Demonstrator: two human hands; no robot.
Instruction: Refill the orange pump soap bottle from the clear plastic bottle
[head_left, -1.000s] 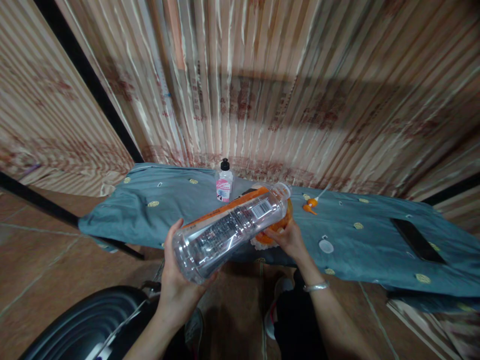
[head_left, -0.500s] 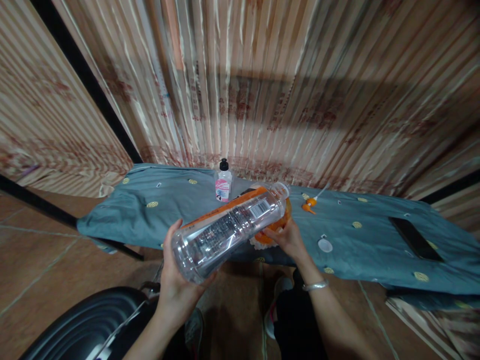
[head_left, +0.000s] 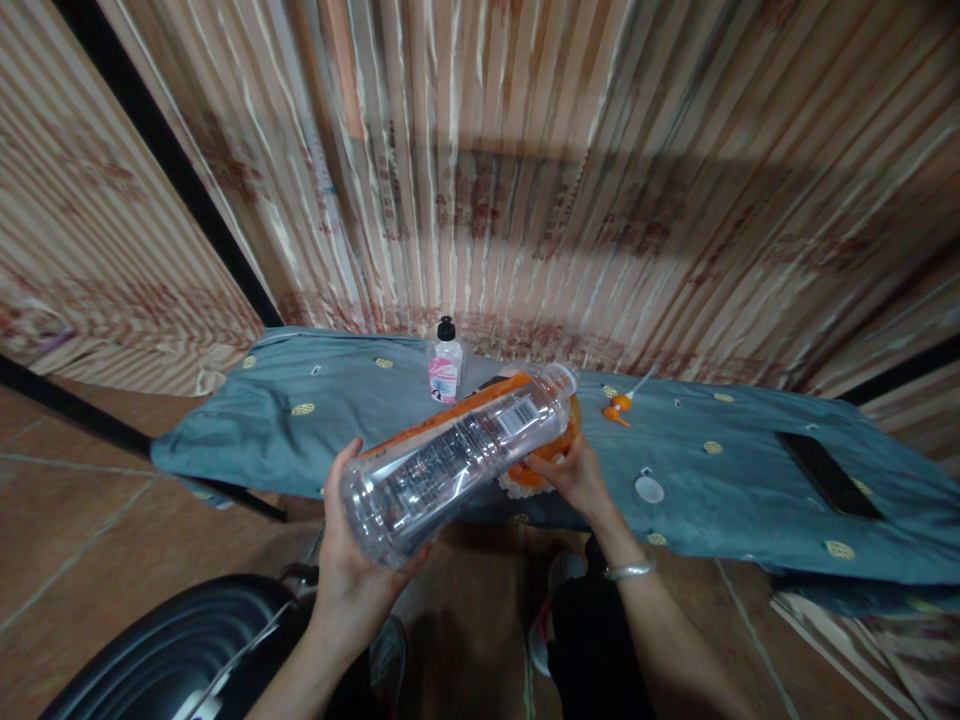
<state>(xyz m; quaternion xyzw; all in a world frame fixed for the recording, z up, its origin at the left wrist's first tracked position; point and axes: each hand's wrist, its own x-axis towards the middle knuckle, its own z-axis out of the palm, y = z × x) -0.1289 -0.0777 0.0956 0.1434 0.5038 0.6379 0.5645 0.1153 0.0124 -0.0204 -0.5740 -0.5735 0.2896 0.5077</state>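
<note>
My left hand [head_left: 346,570] grips the base of a large clear plastic bottle [head_left: 450,460] with an orange label, tilted so its open neck points up and to the right. Under the neck, my right hand [head_left: 574,475] holds an orange bottle [head_left: 551,450], mostly hidden behind the clear one, above the front edge of the table. A white cap [head_left: 649,489] lies on the blue cloth [head_left: 300,430] just right of my right hand. An orange pump top [head_left: 619,409] lies farther back.
A small clear bottle [head_left: 445,366] with a black cap and pink label stands at the back of the cloth-covered table. A black phone [head_left: 829,473] lies at the right. A dark rounded suitcase [head_left: 172,650] sits at lower left on the tiled floor. Striped curtains hang behind.
</note>
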